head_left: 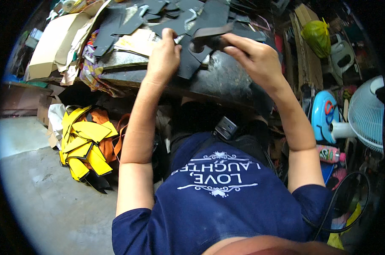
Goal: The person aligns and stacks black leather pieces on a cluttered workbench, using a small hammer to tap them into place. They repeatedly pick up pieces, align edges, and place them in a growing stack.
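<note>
- My navy shirt, lower center.
- Upper center, my right hand grips a dark object.
- My left hand, curled near black pieces; hold unclear.

Dark worktable, scattered flat black pieces, pale sheet, patterned cloth over the edge

By the right hand, 1 dark curved piece is gripped above the workbench; the left hand is held near flat black cut pieces.
</note>
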Motion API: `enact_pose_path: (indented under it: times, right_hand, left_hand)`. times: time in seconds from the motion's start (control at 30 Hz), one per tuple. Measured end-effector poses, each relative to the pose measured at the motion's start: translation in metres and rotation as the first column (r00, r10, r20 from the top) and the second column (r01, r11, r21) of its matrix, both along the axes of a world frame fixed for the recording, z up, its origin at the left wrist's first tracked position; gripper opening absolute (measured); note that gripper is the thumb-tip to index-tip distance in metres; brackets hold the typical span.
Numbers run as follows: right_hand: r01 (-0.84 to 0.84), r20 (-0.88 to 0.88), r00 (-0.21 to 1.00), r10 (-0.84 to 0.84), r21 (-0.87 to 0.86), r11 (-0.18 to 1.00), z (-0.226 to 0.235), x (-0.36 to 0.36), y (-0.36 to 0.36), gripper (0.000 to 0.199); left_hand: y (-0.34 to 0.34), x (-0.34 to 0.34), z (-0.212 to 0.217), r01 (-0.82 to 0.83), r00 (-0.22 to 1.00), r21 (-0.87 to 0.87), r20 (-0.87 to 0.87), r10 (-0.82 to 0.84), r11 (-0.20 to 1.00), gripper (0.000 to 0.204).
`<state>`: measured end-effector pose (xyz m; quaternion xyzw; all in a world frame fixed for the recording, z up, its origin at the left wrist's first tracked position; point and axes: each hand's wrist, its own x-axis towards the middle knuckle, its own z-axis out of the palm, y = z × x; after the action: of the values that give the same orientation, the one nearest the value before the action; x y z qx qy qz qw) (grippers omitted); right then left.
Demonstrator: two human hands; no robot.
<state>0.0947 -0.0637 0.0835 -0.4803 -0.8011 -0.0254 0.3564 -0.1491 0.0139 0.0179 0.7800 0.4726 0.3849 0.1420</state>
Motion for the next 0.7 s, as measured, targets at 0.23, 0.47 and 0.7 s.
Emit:
enact_pose_path:
  times: [0.23, 0.47, 0.7]
  right_hand:
    - [0.066, 0.095, 0.994, -0.055, -0.124, 0.99, -0.013, -0.001, -0.009, 0.033]
    - [0.042, 0.07, 0.997, -0.034, -0.119, 0.992, -0.003, 0.005, -0.013, 0.035]
    - [0.092, 0.109, 0.991, -0.077, -0.144, 0.985, -0.031, -0.043, 0.029, 0.042]
  left_hand:
    - [-0.006, 0.006, 0.022, 0.016, 0.999, -0.055, 0.034, -0.014, 0.998, 0.032]
    - [-0.034, -0.016, 0.075, -0.065, 0.991, 0.261, -0.095, 0.093, 0.963, 0.031]
    - [-0.056, -0.017, 0.115, -0.18, 0.984, 0.325, 0.072, 0.166, 0.928, 0.03]
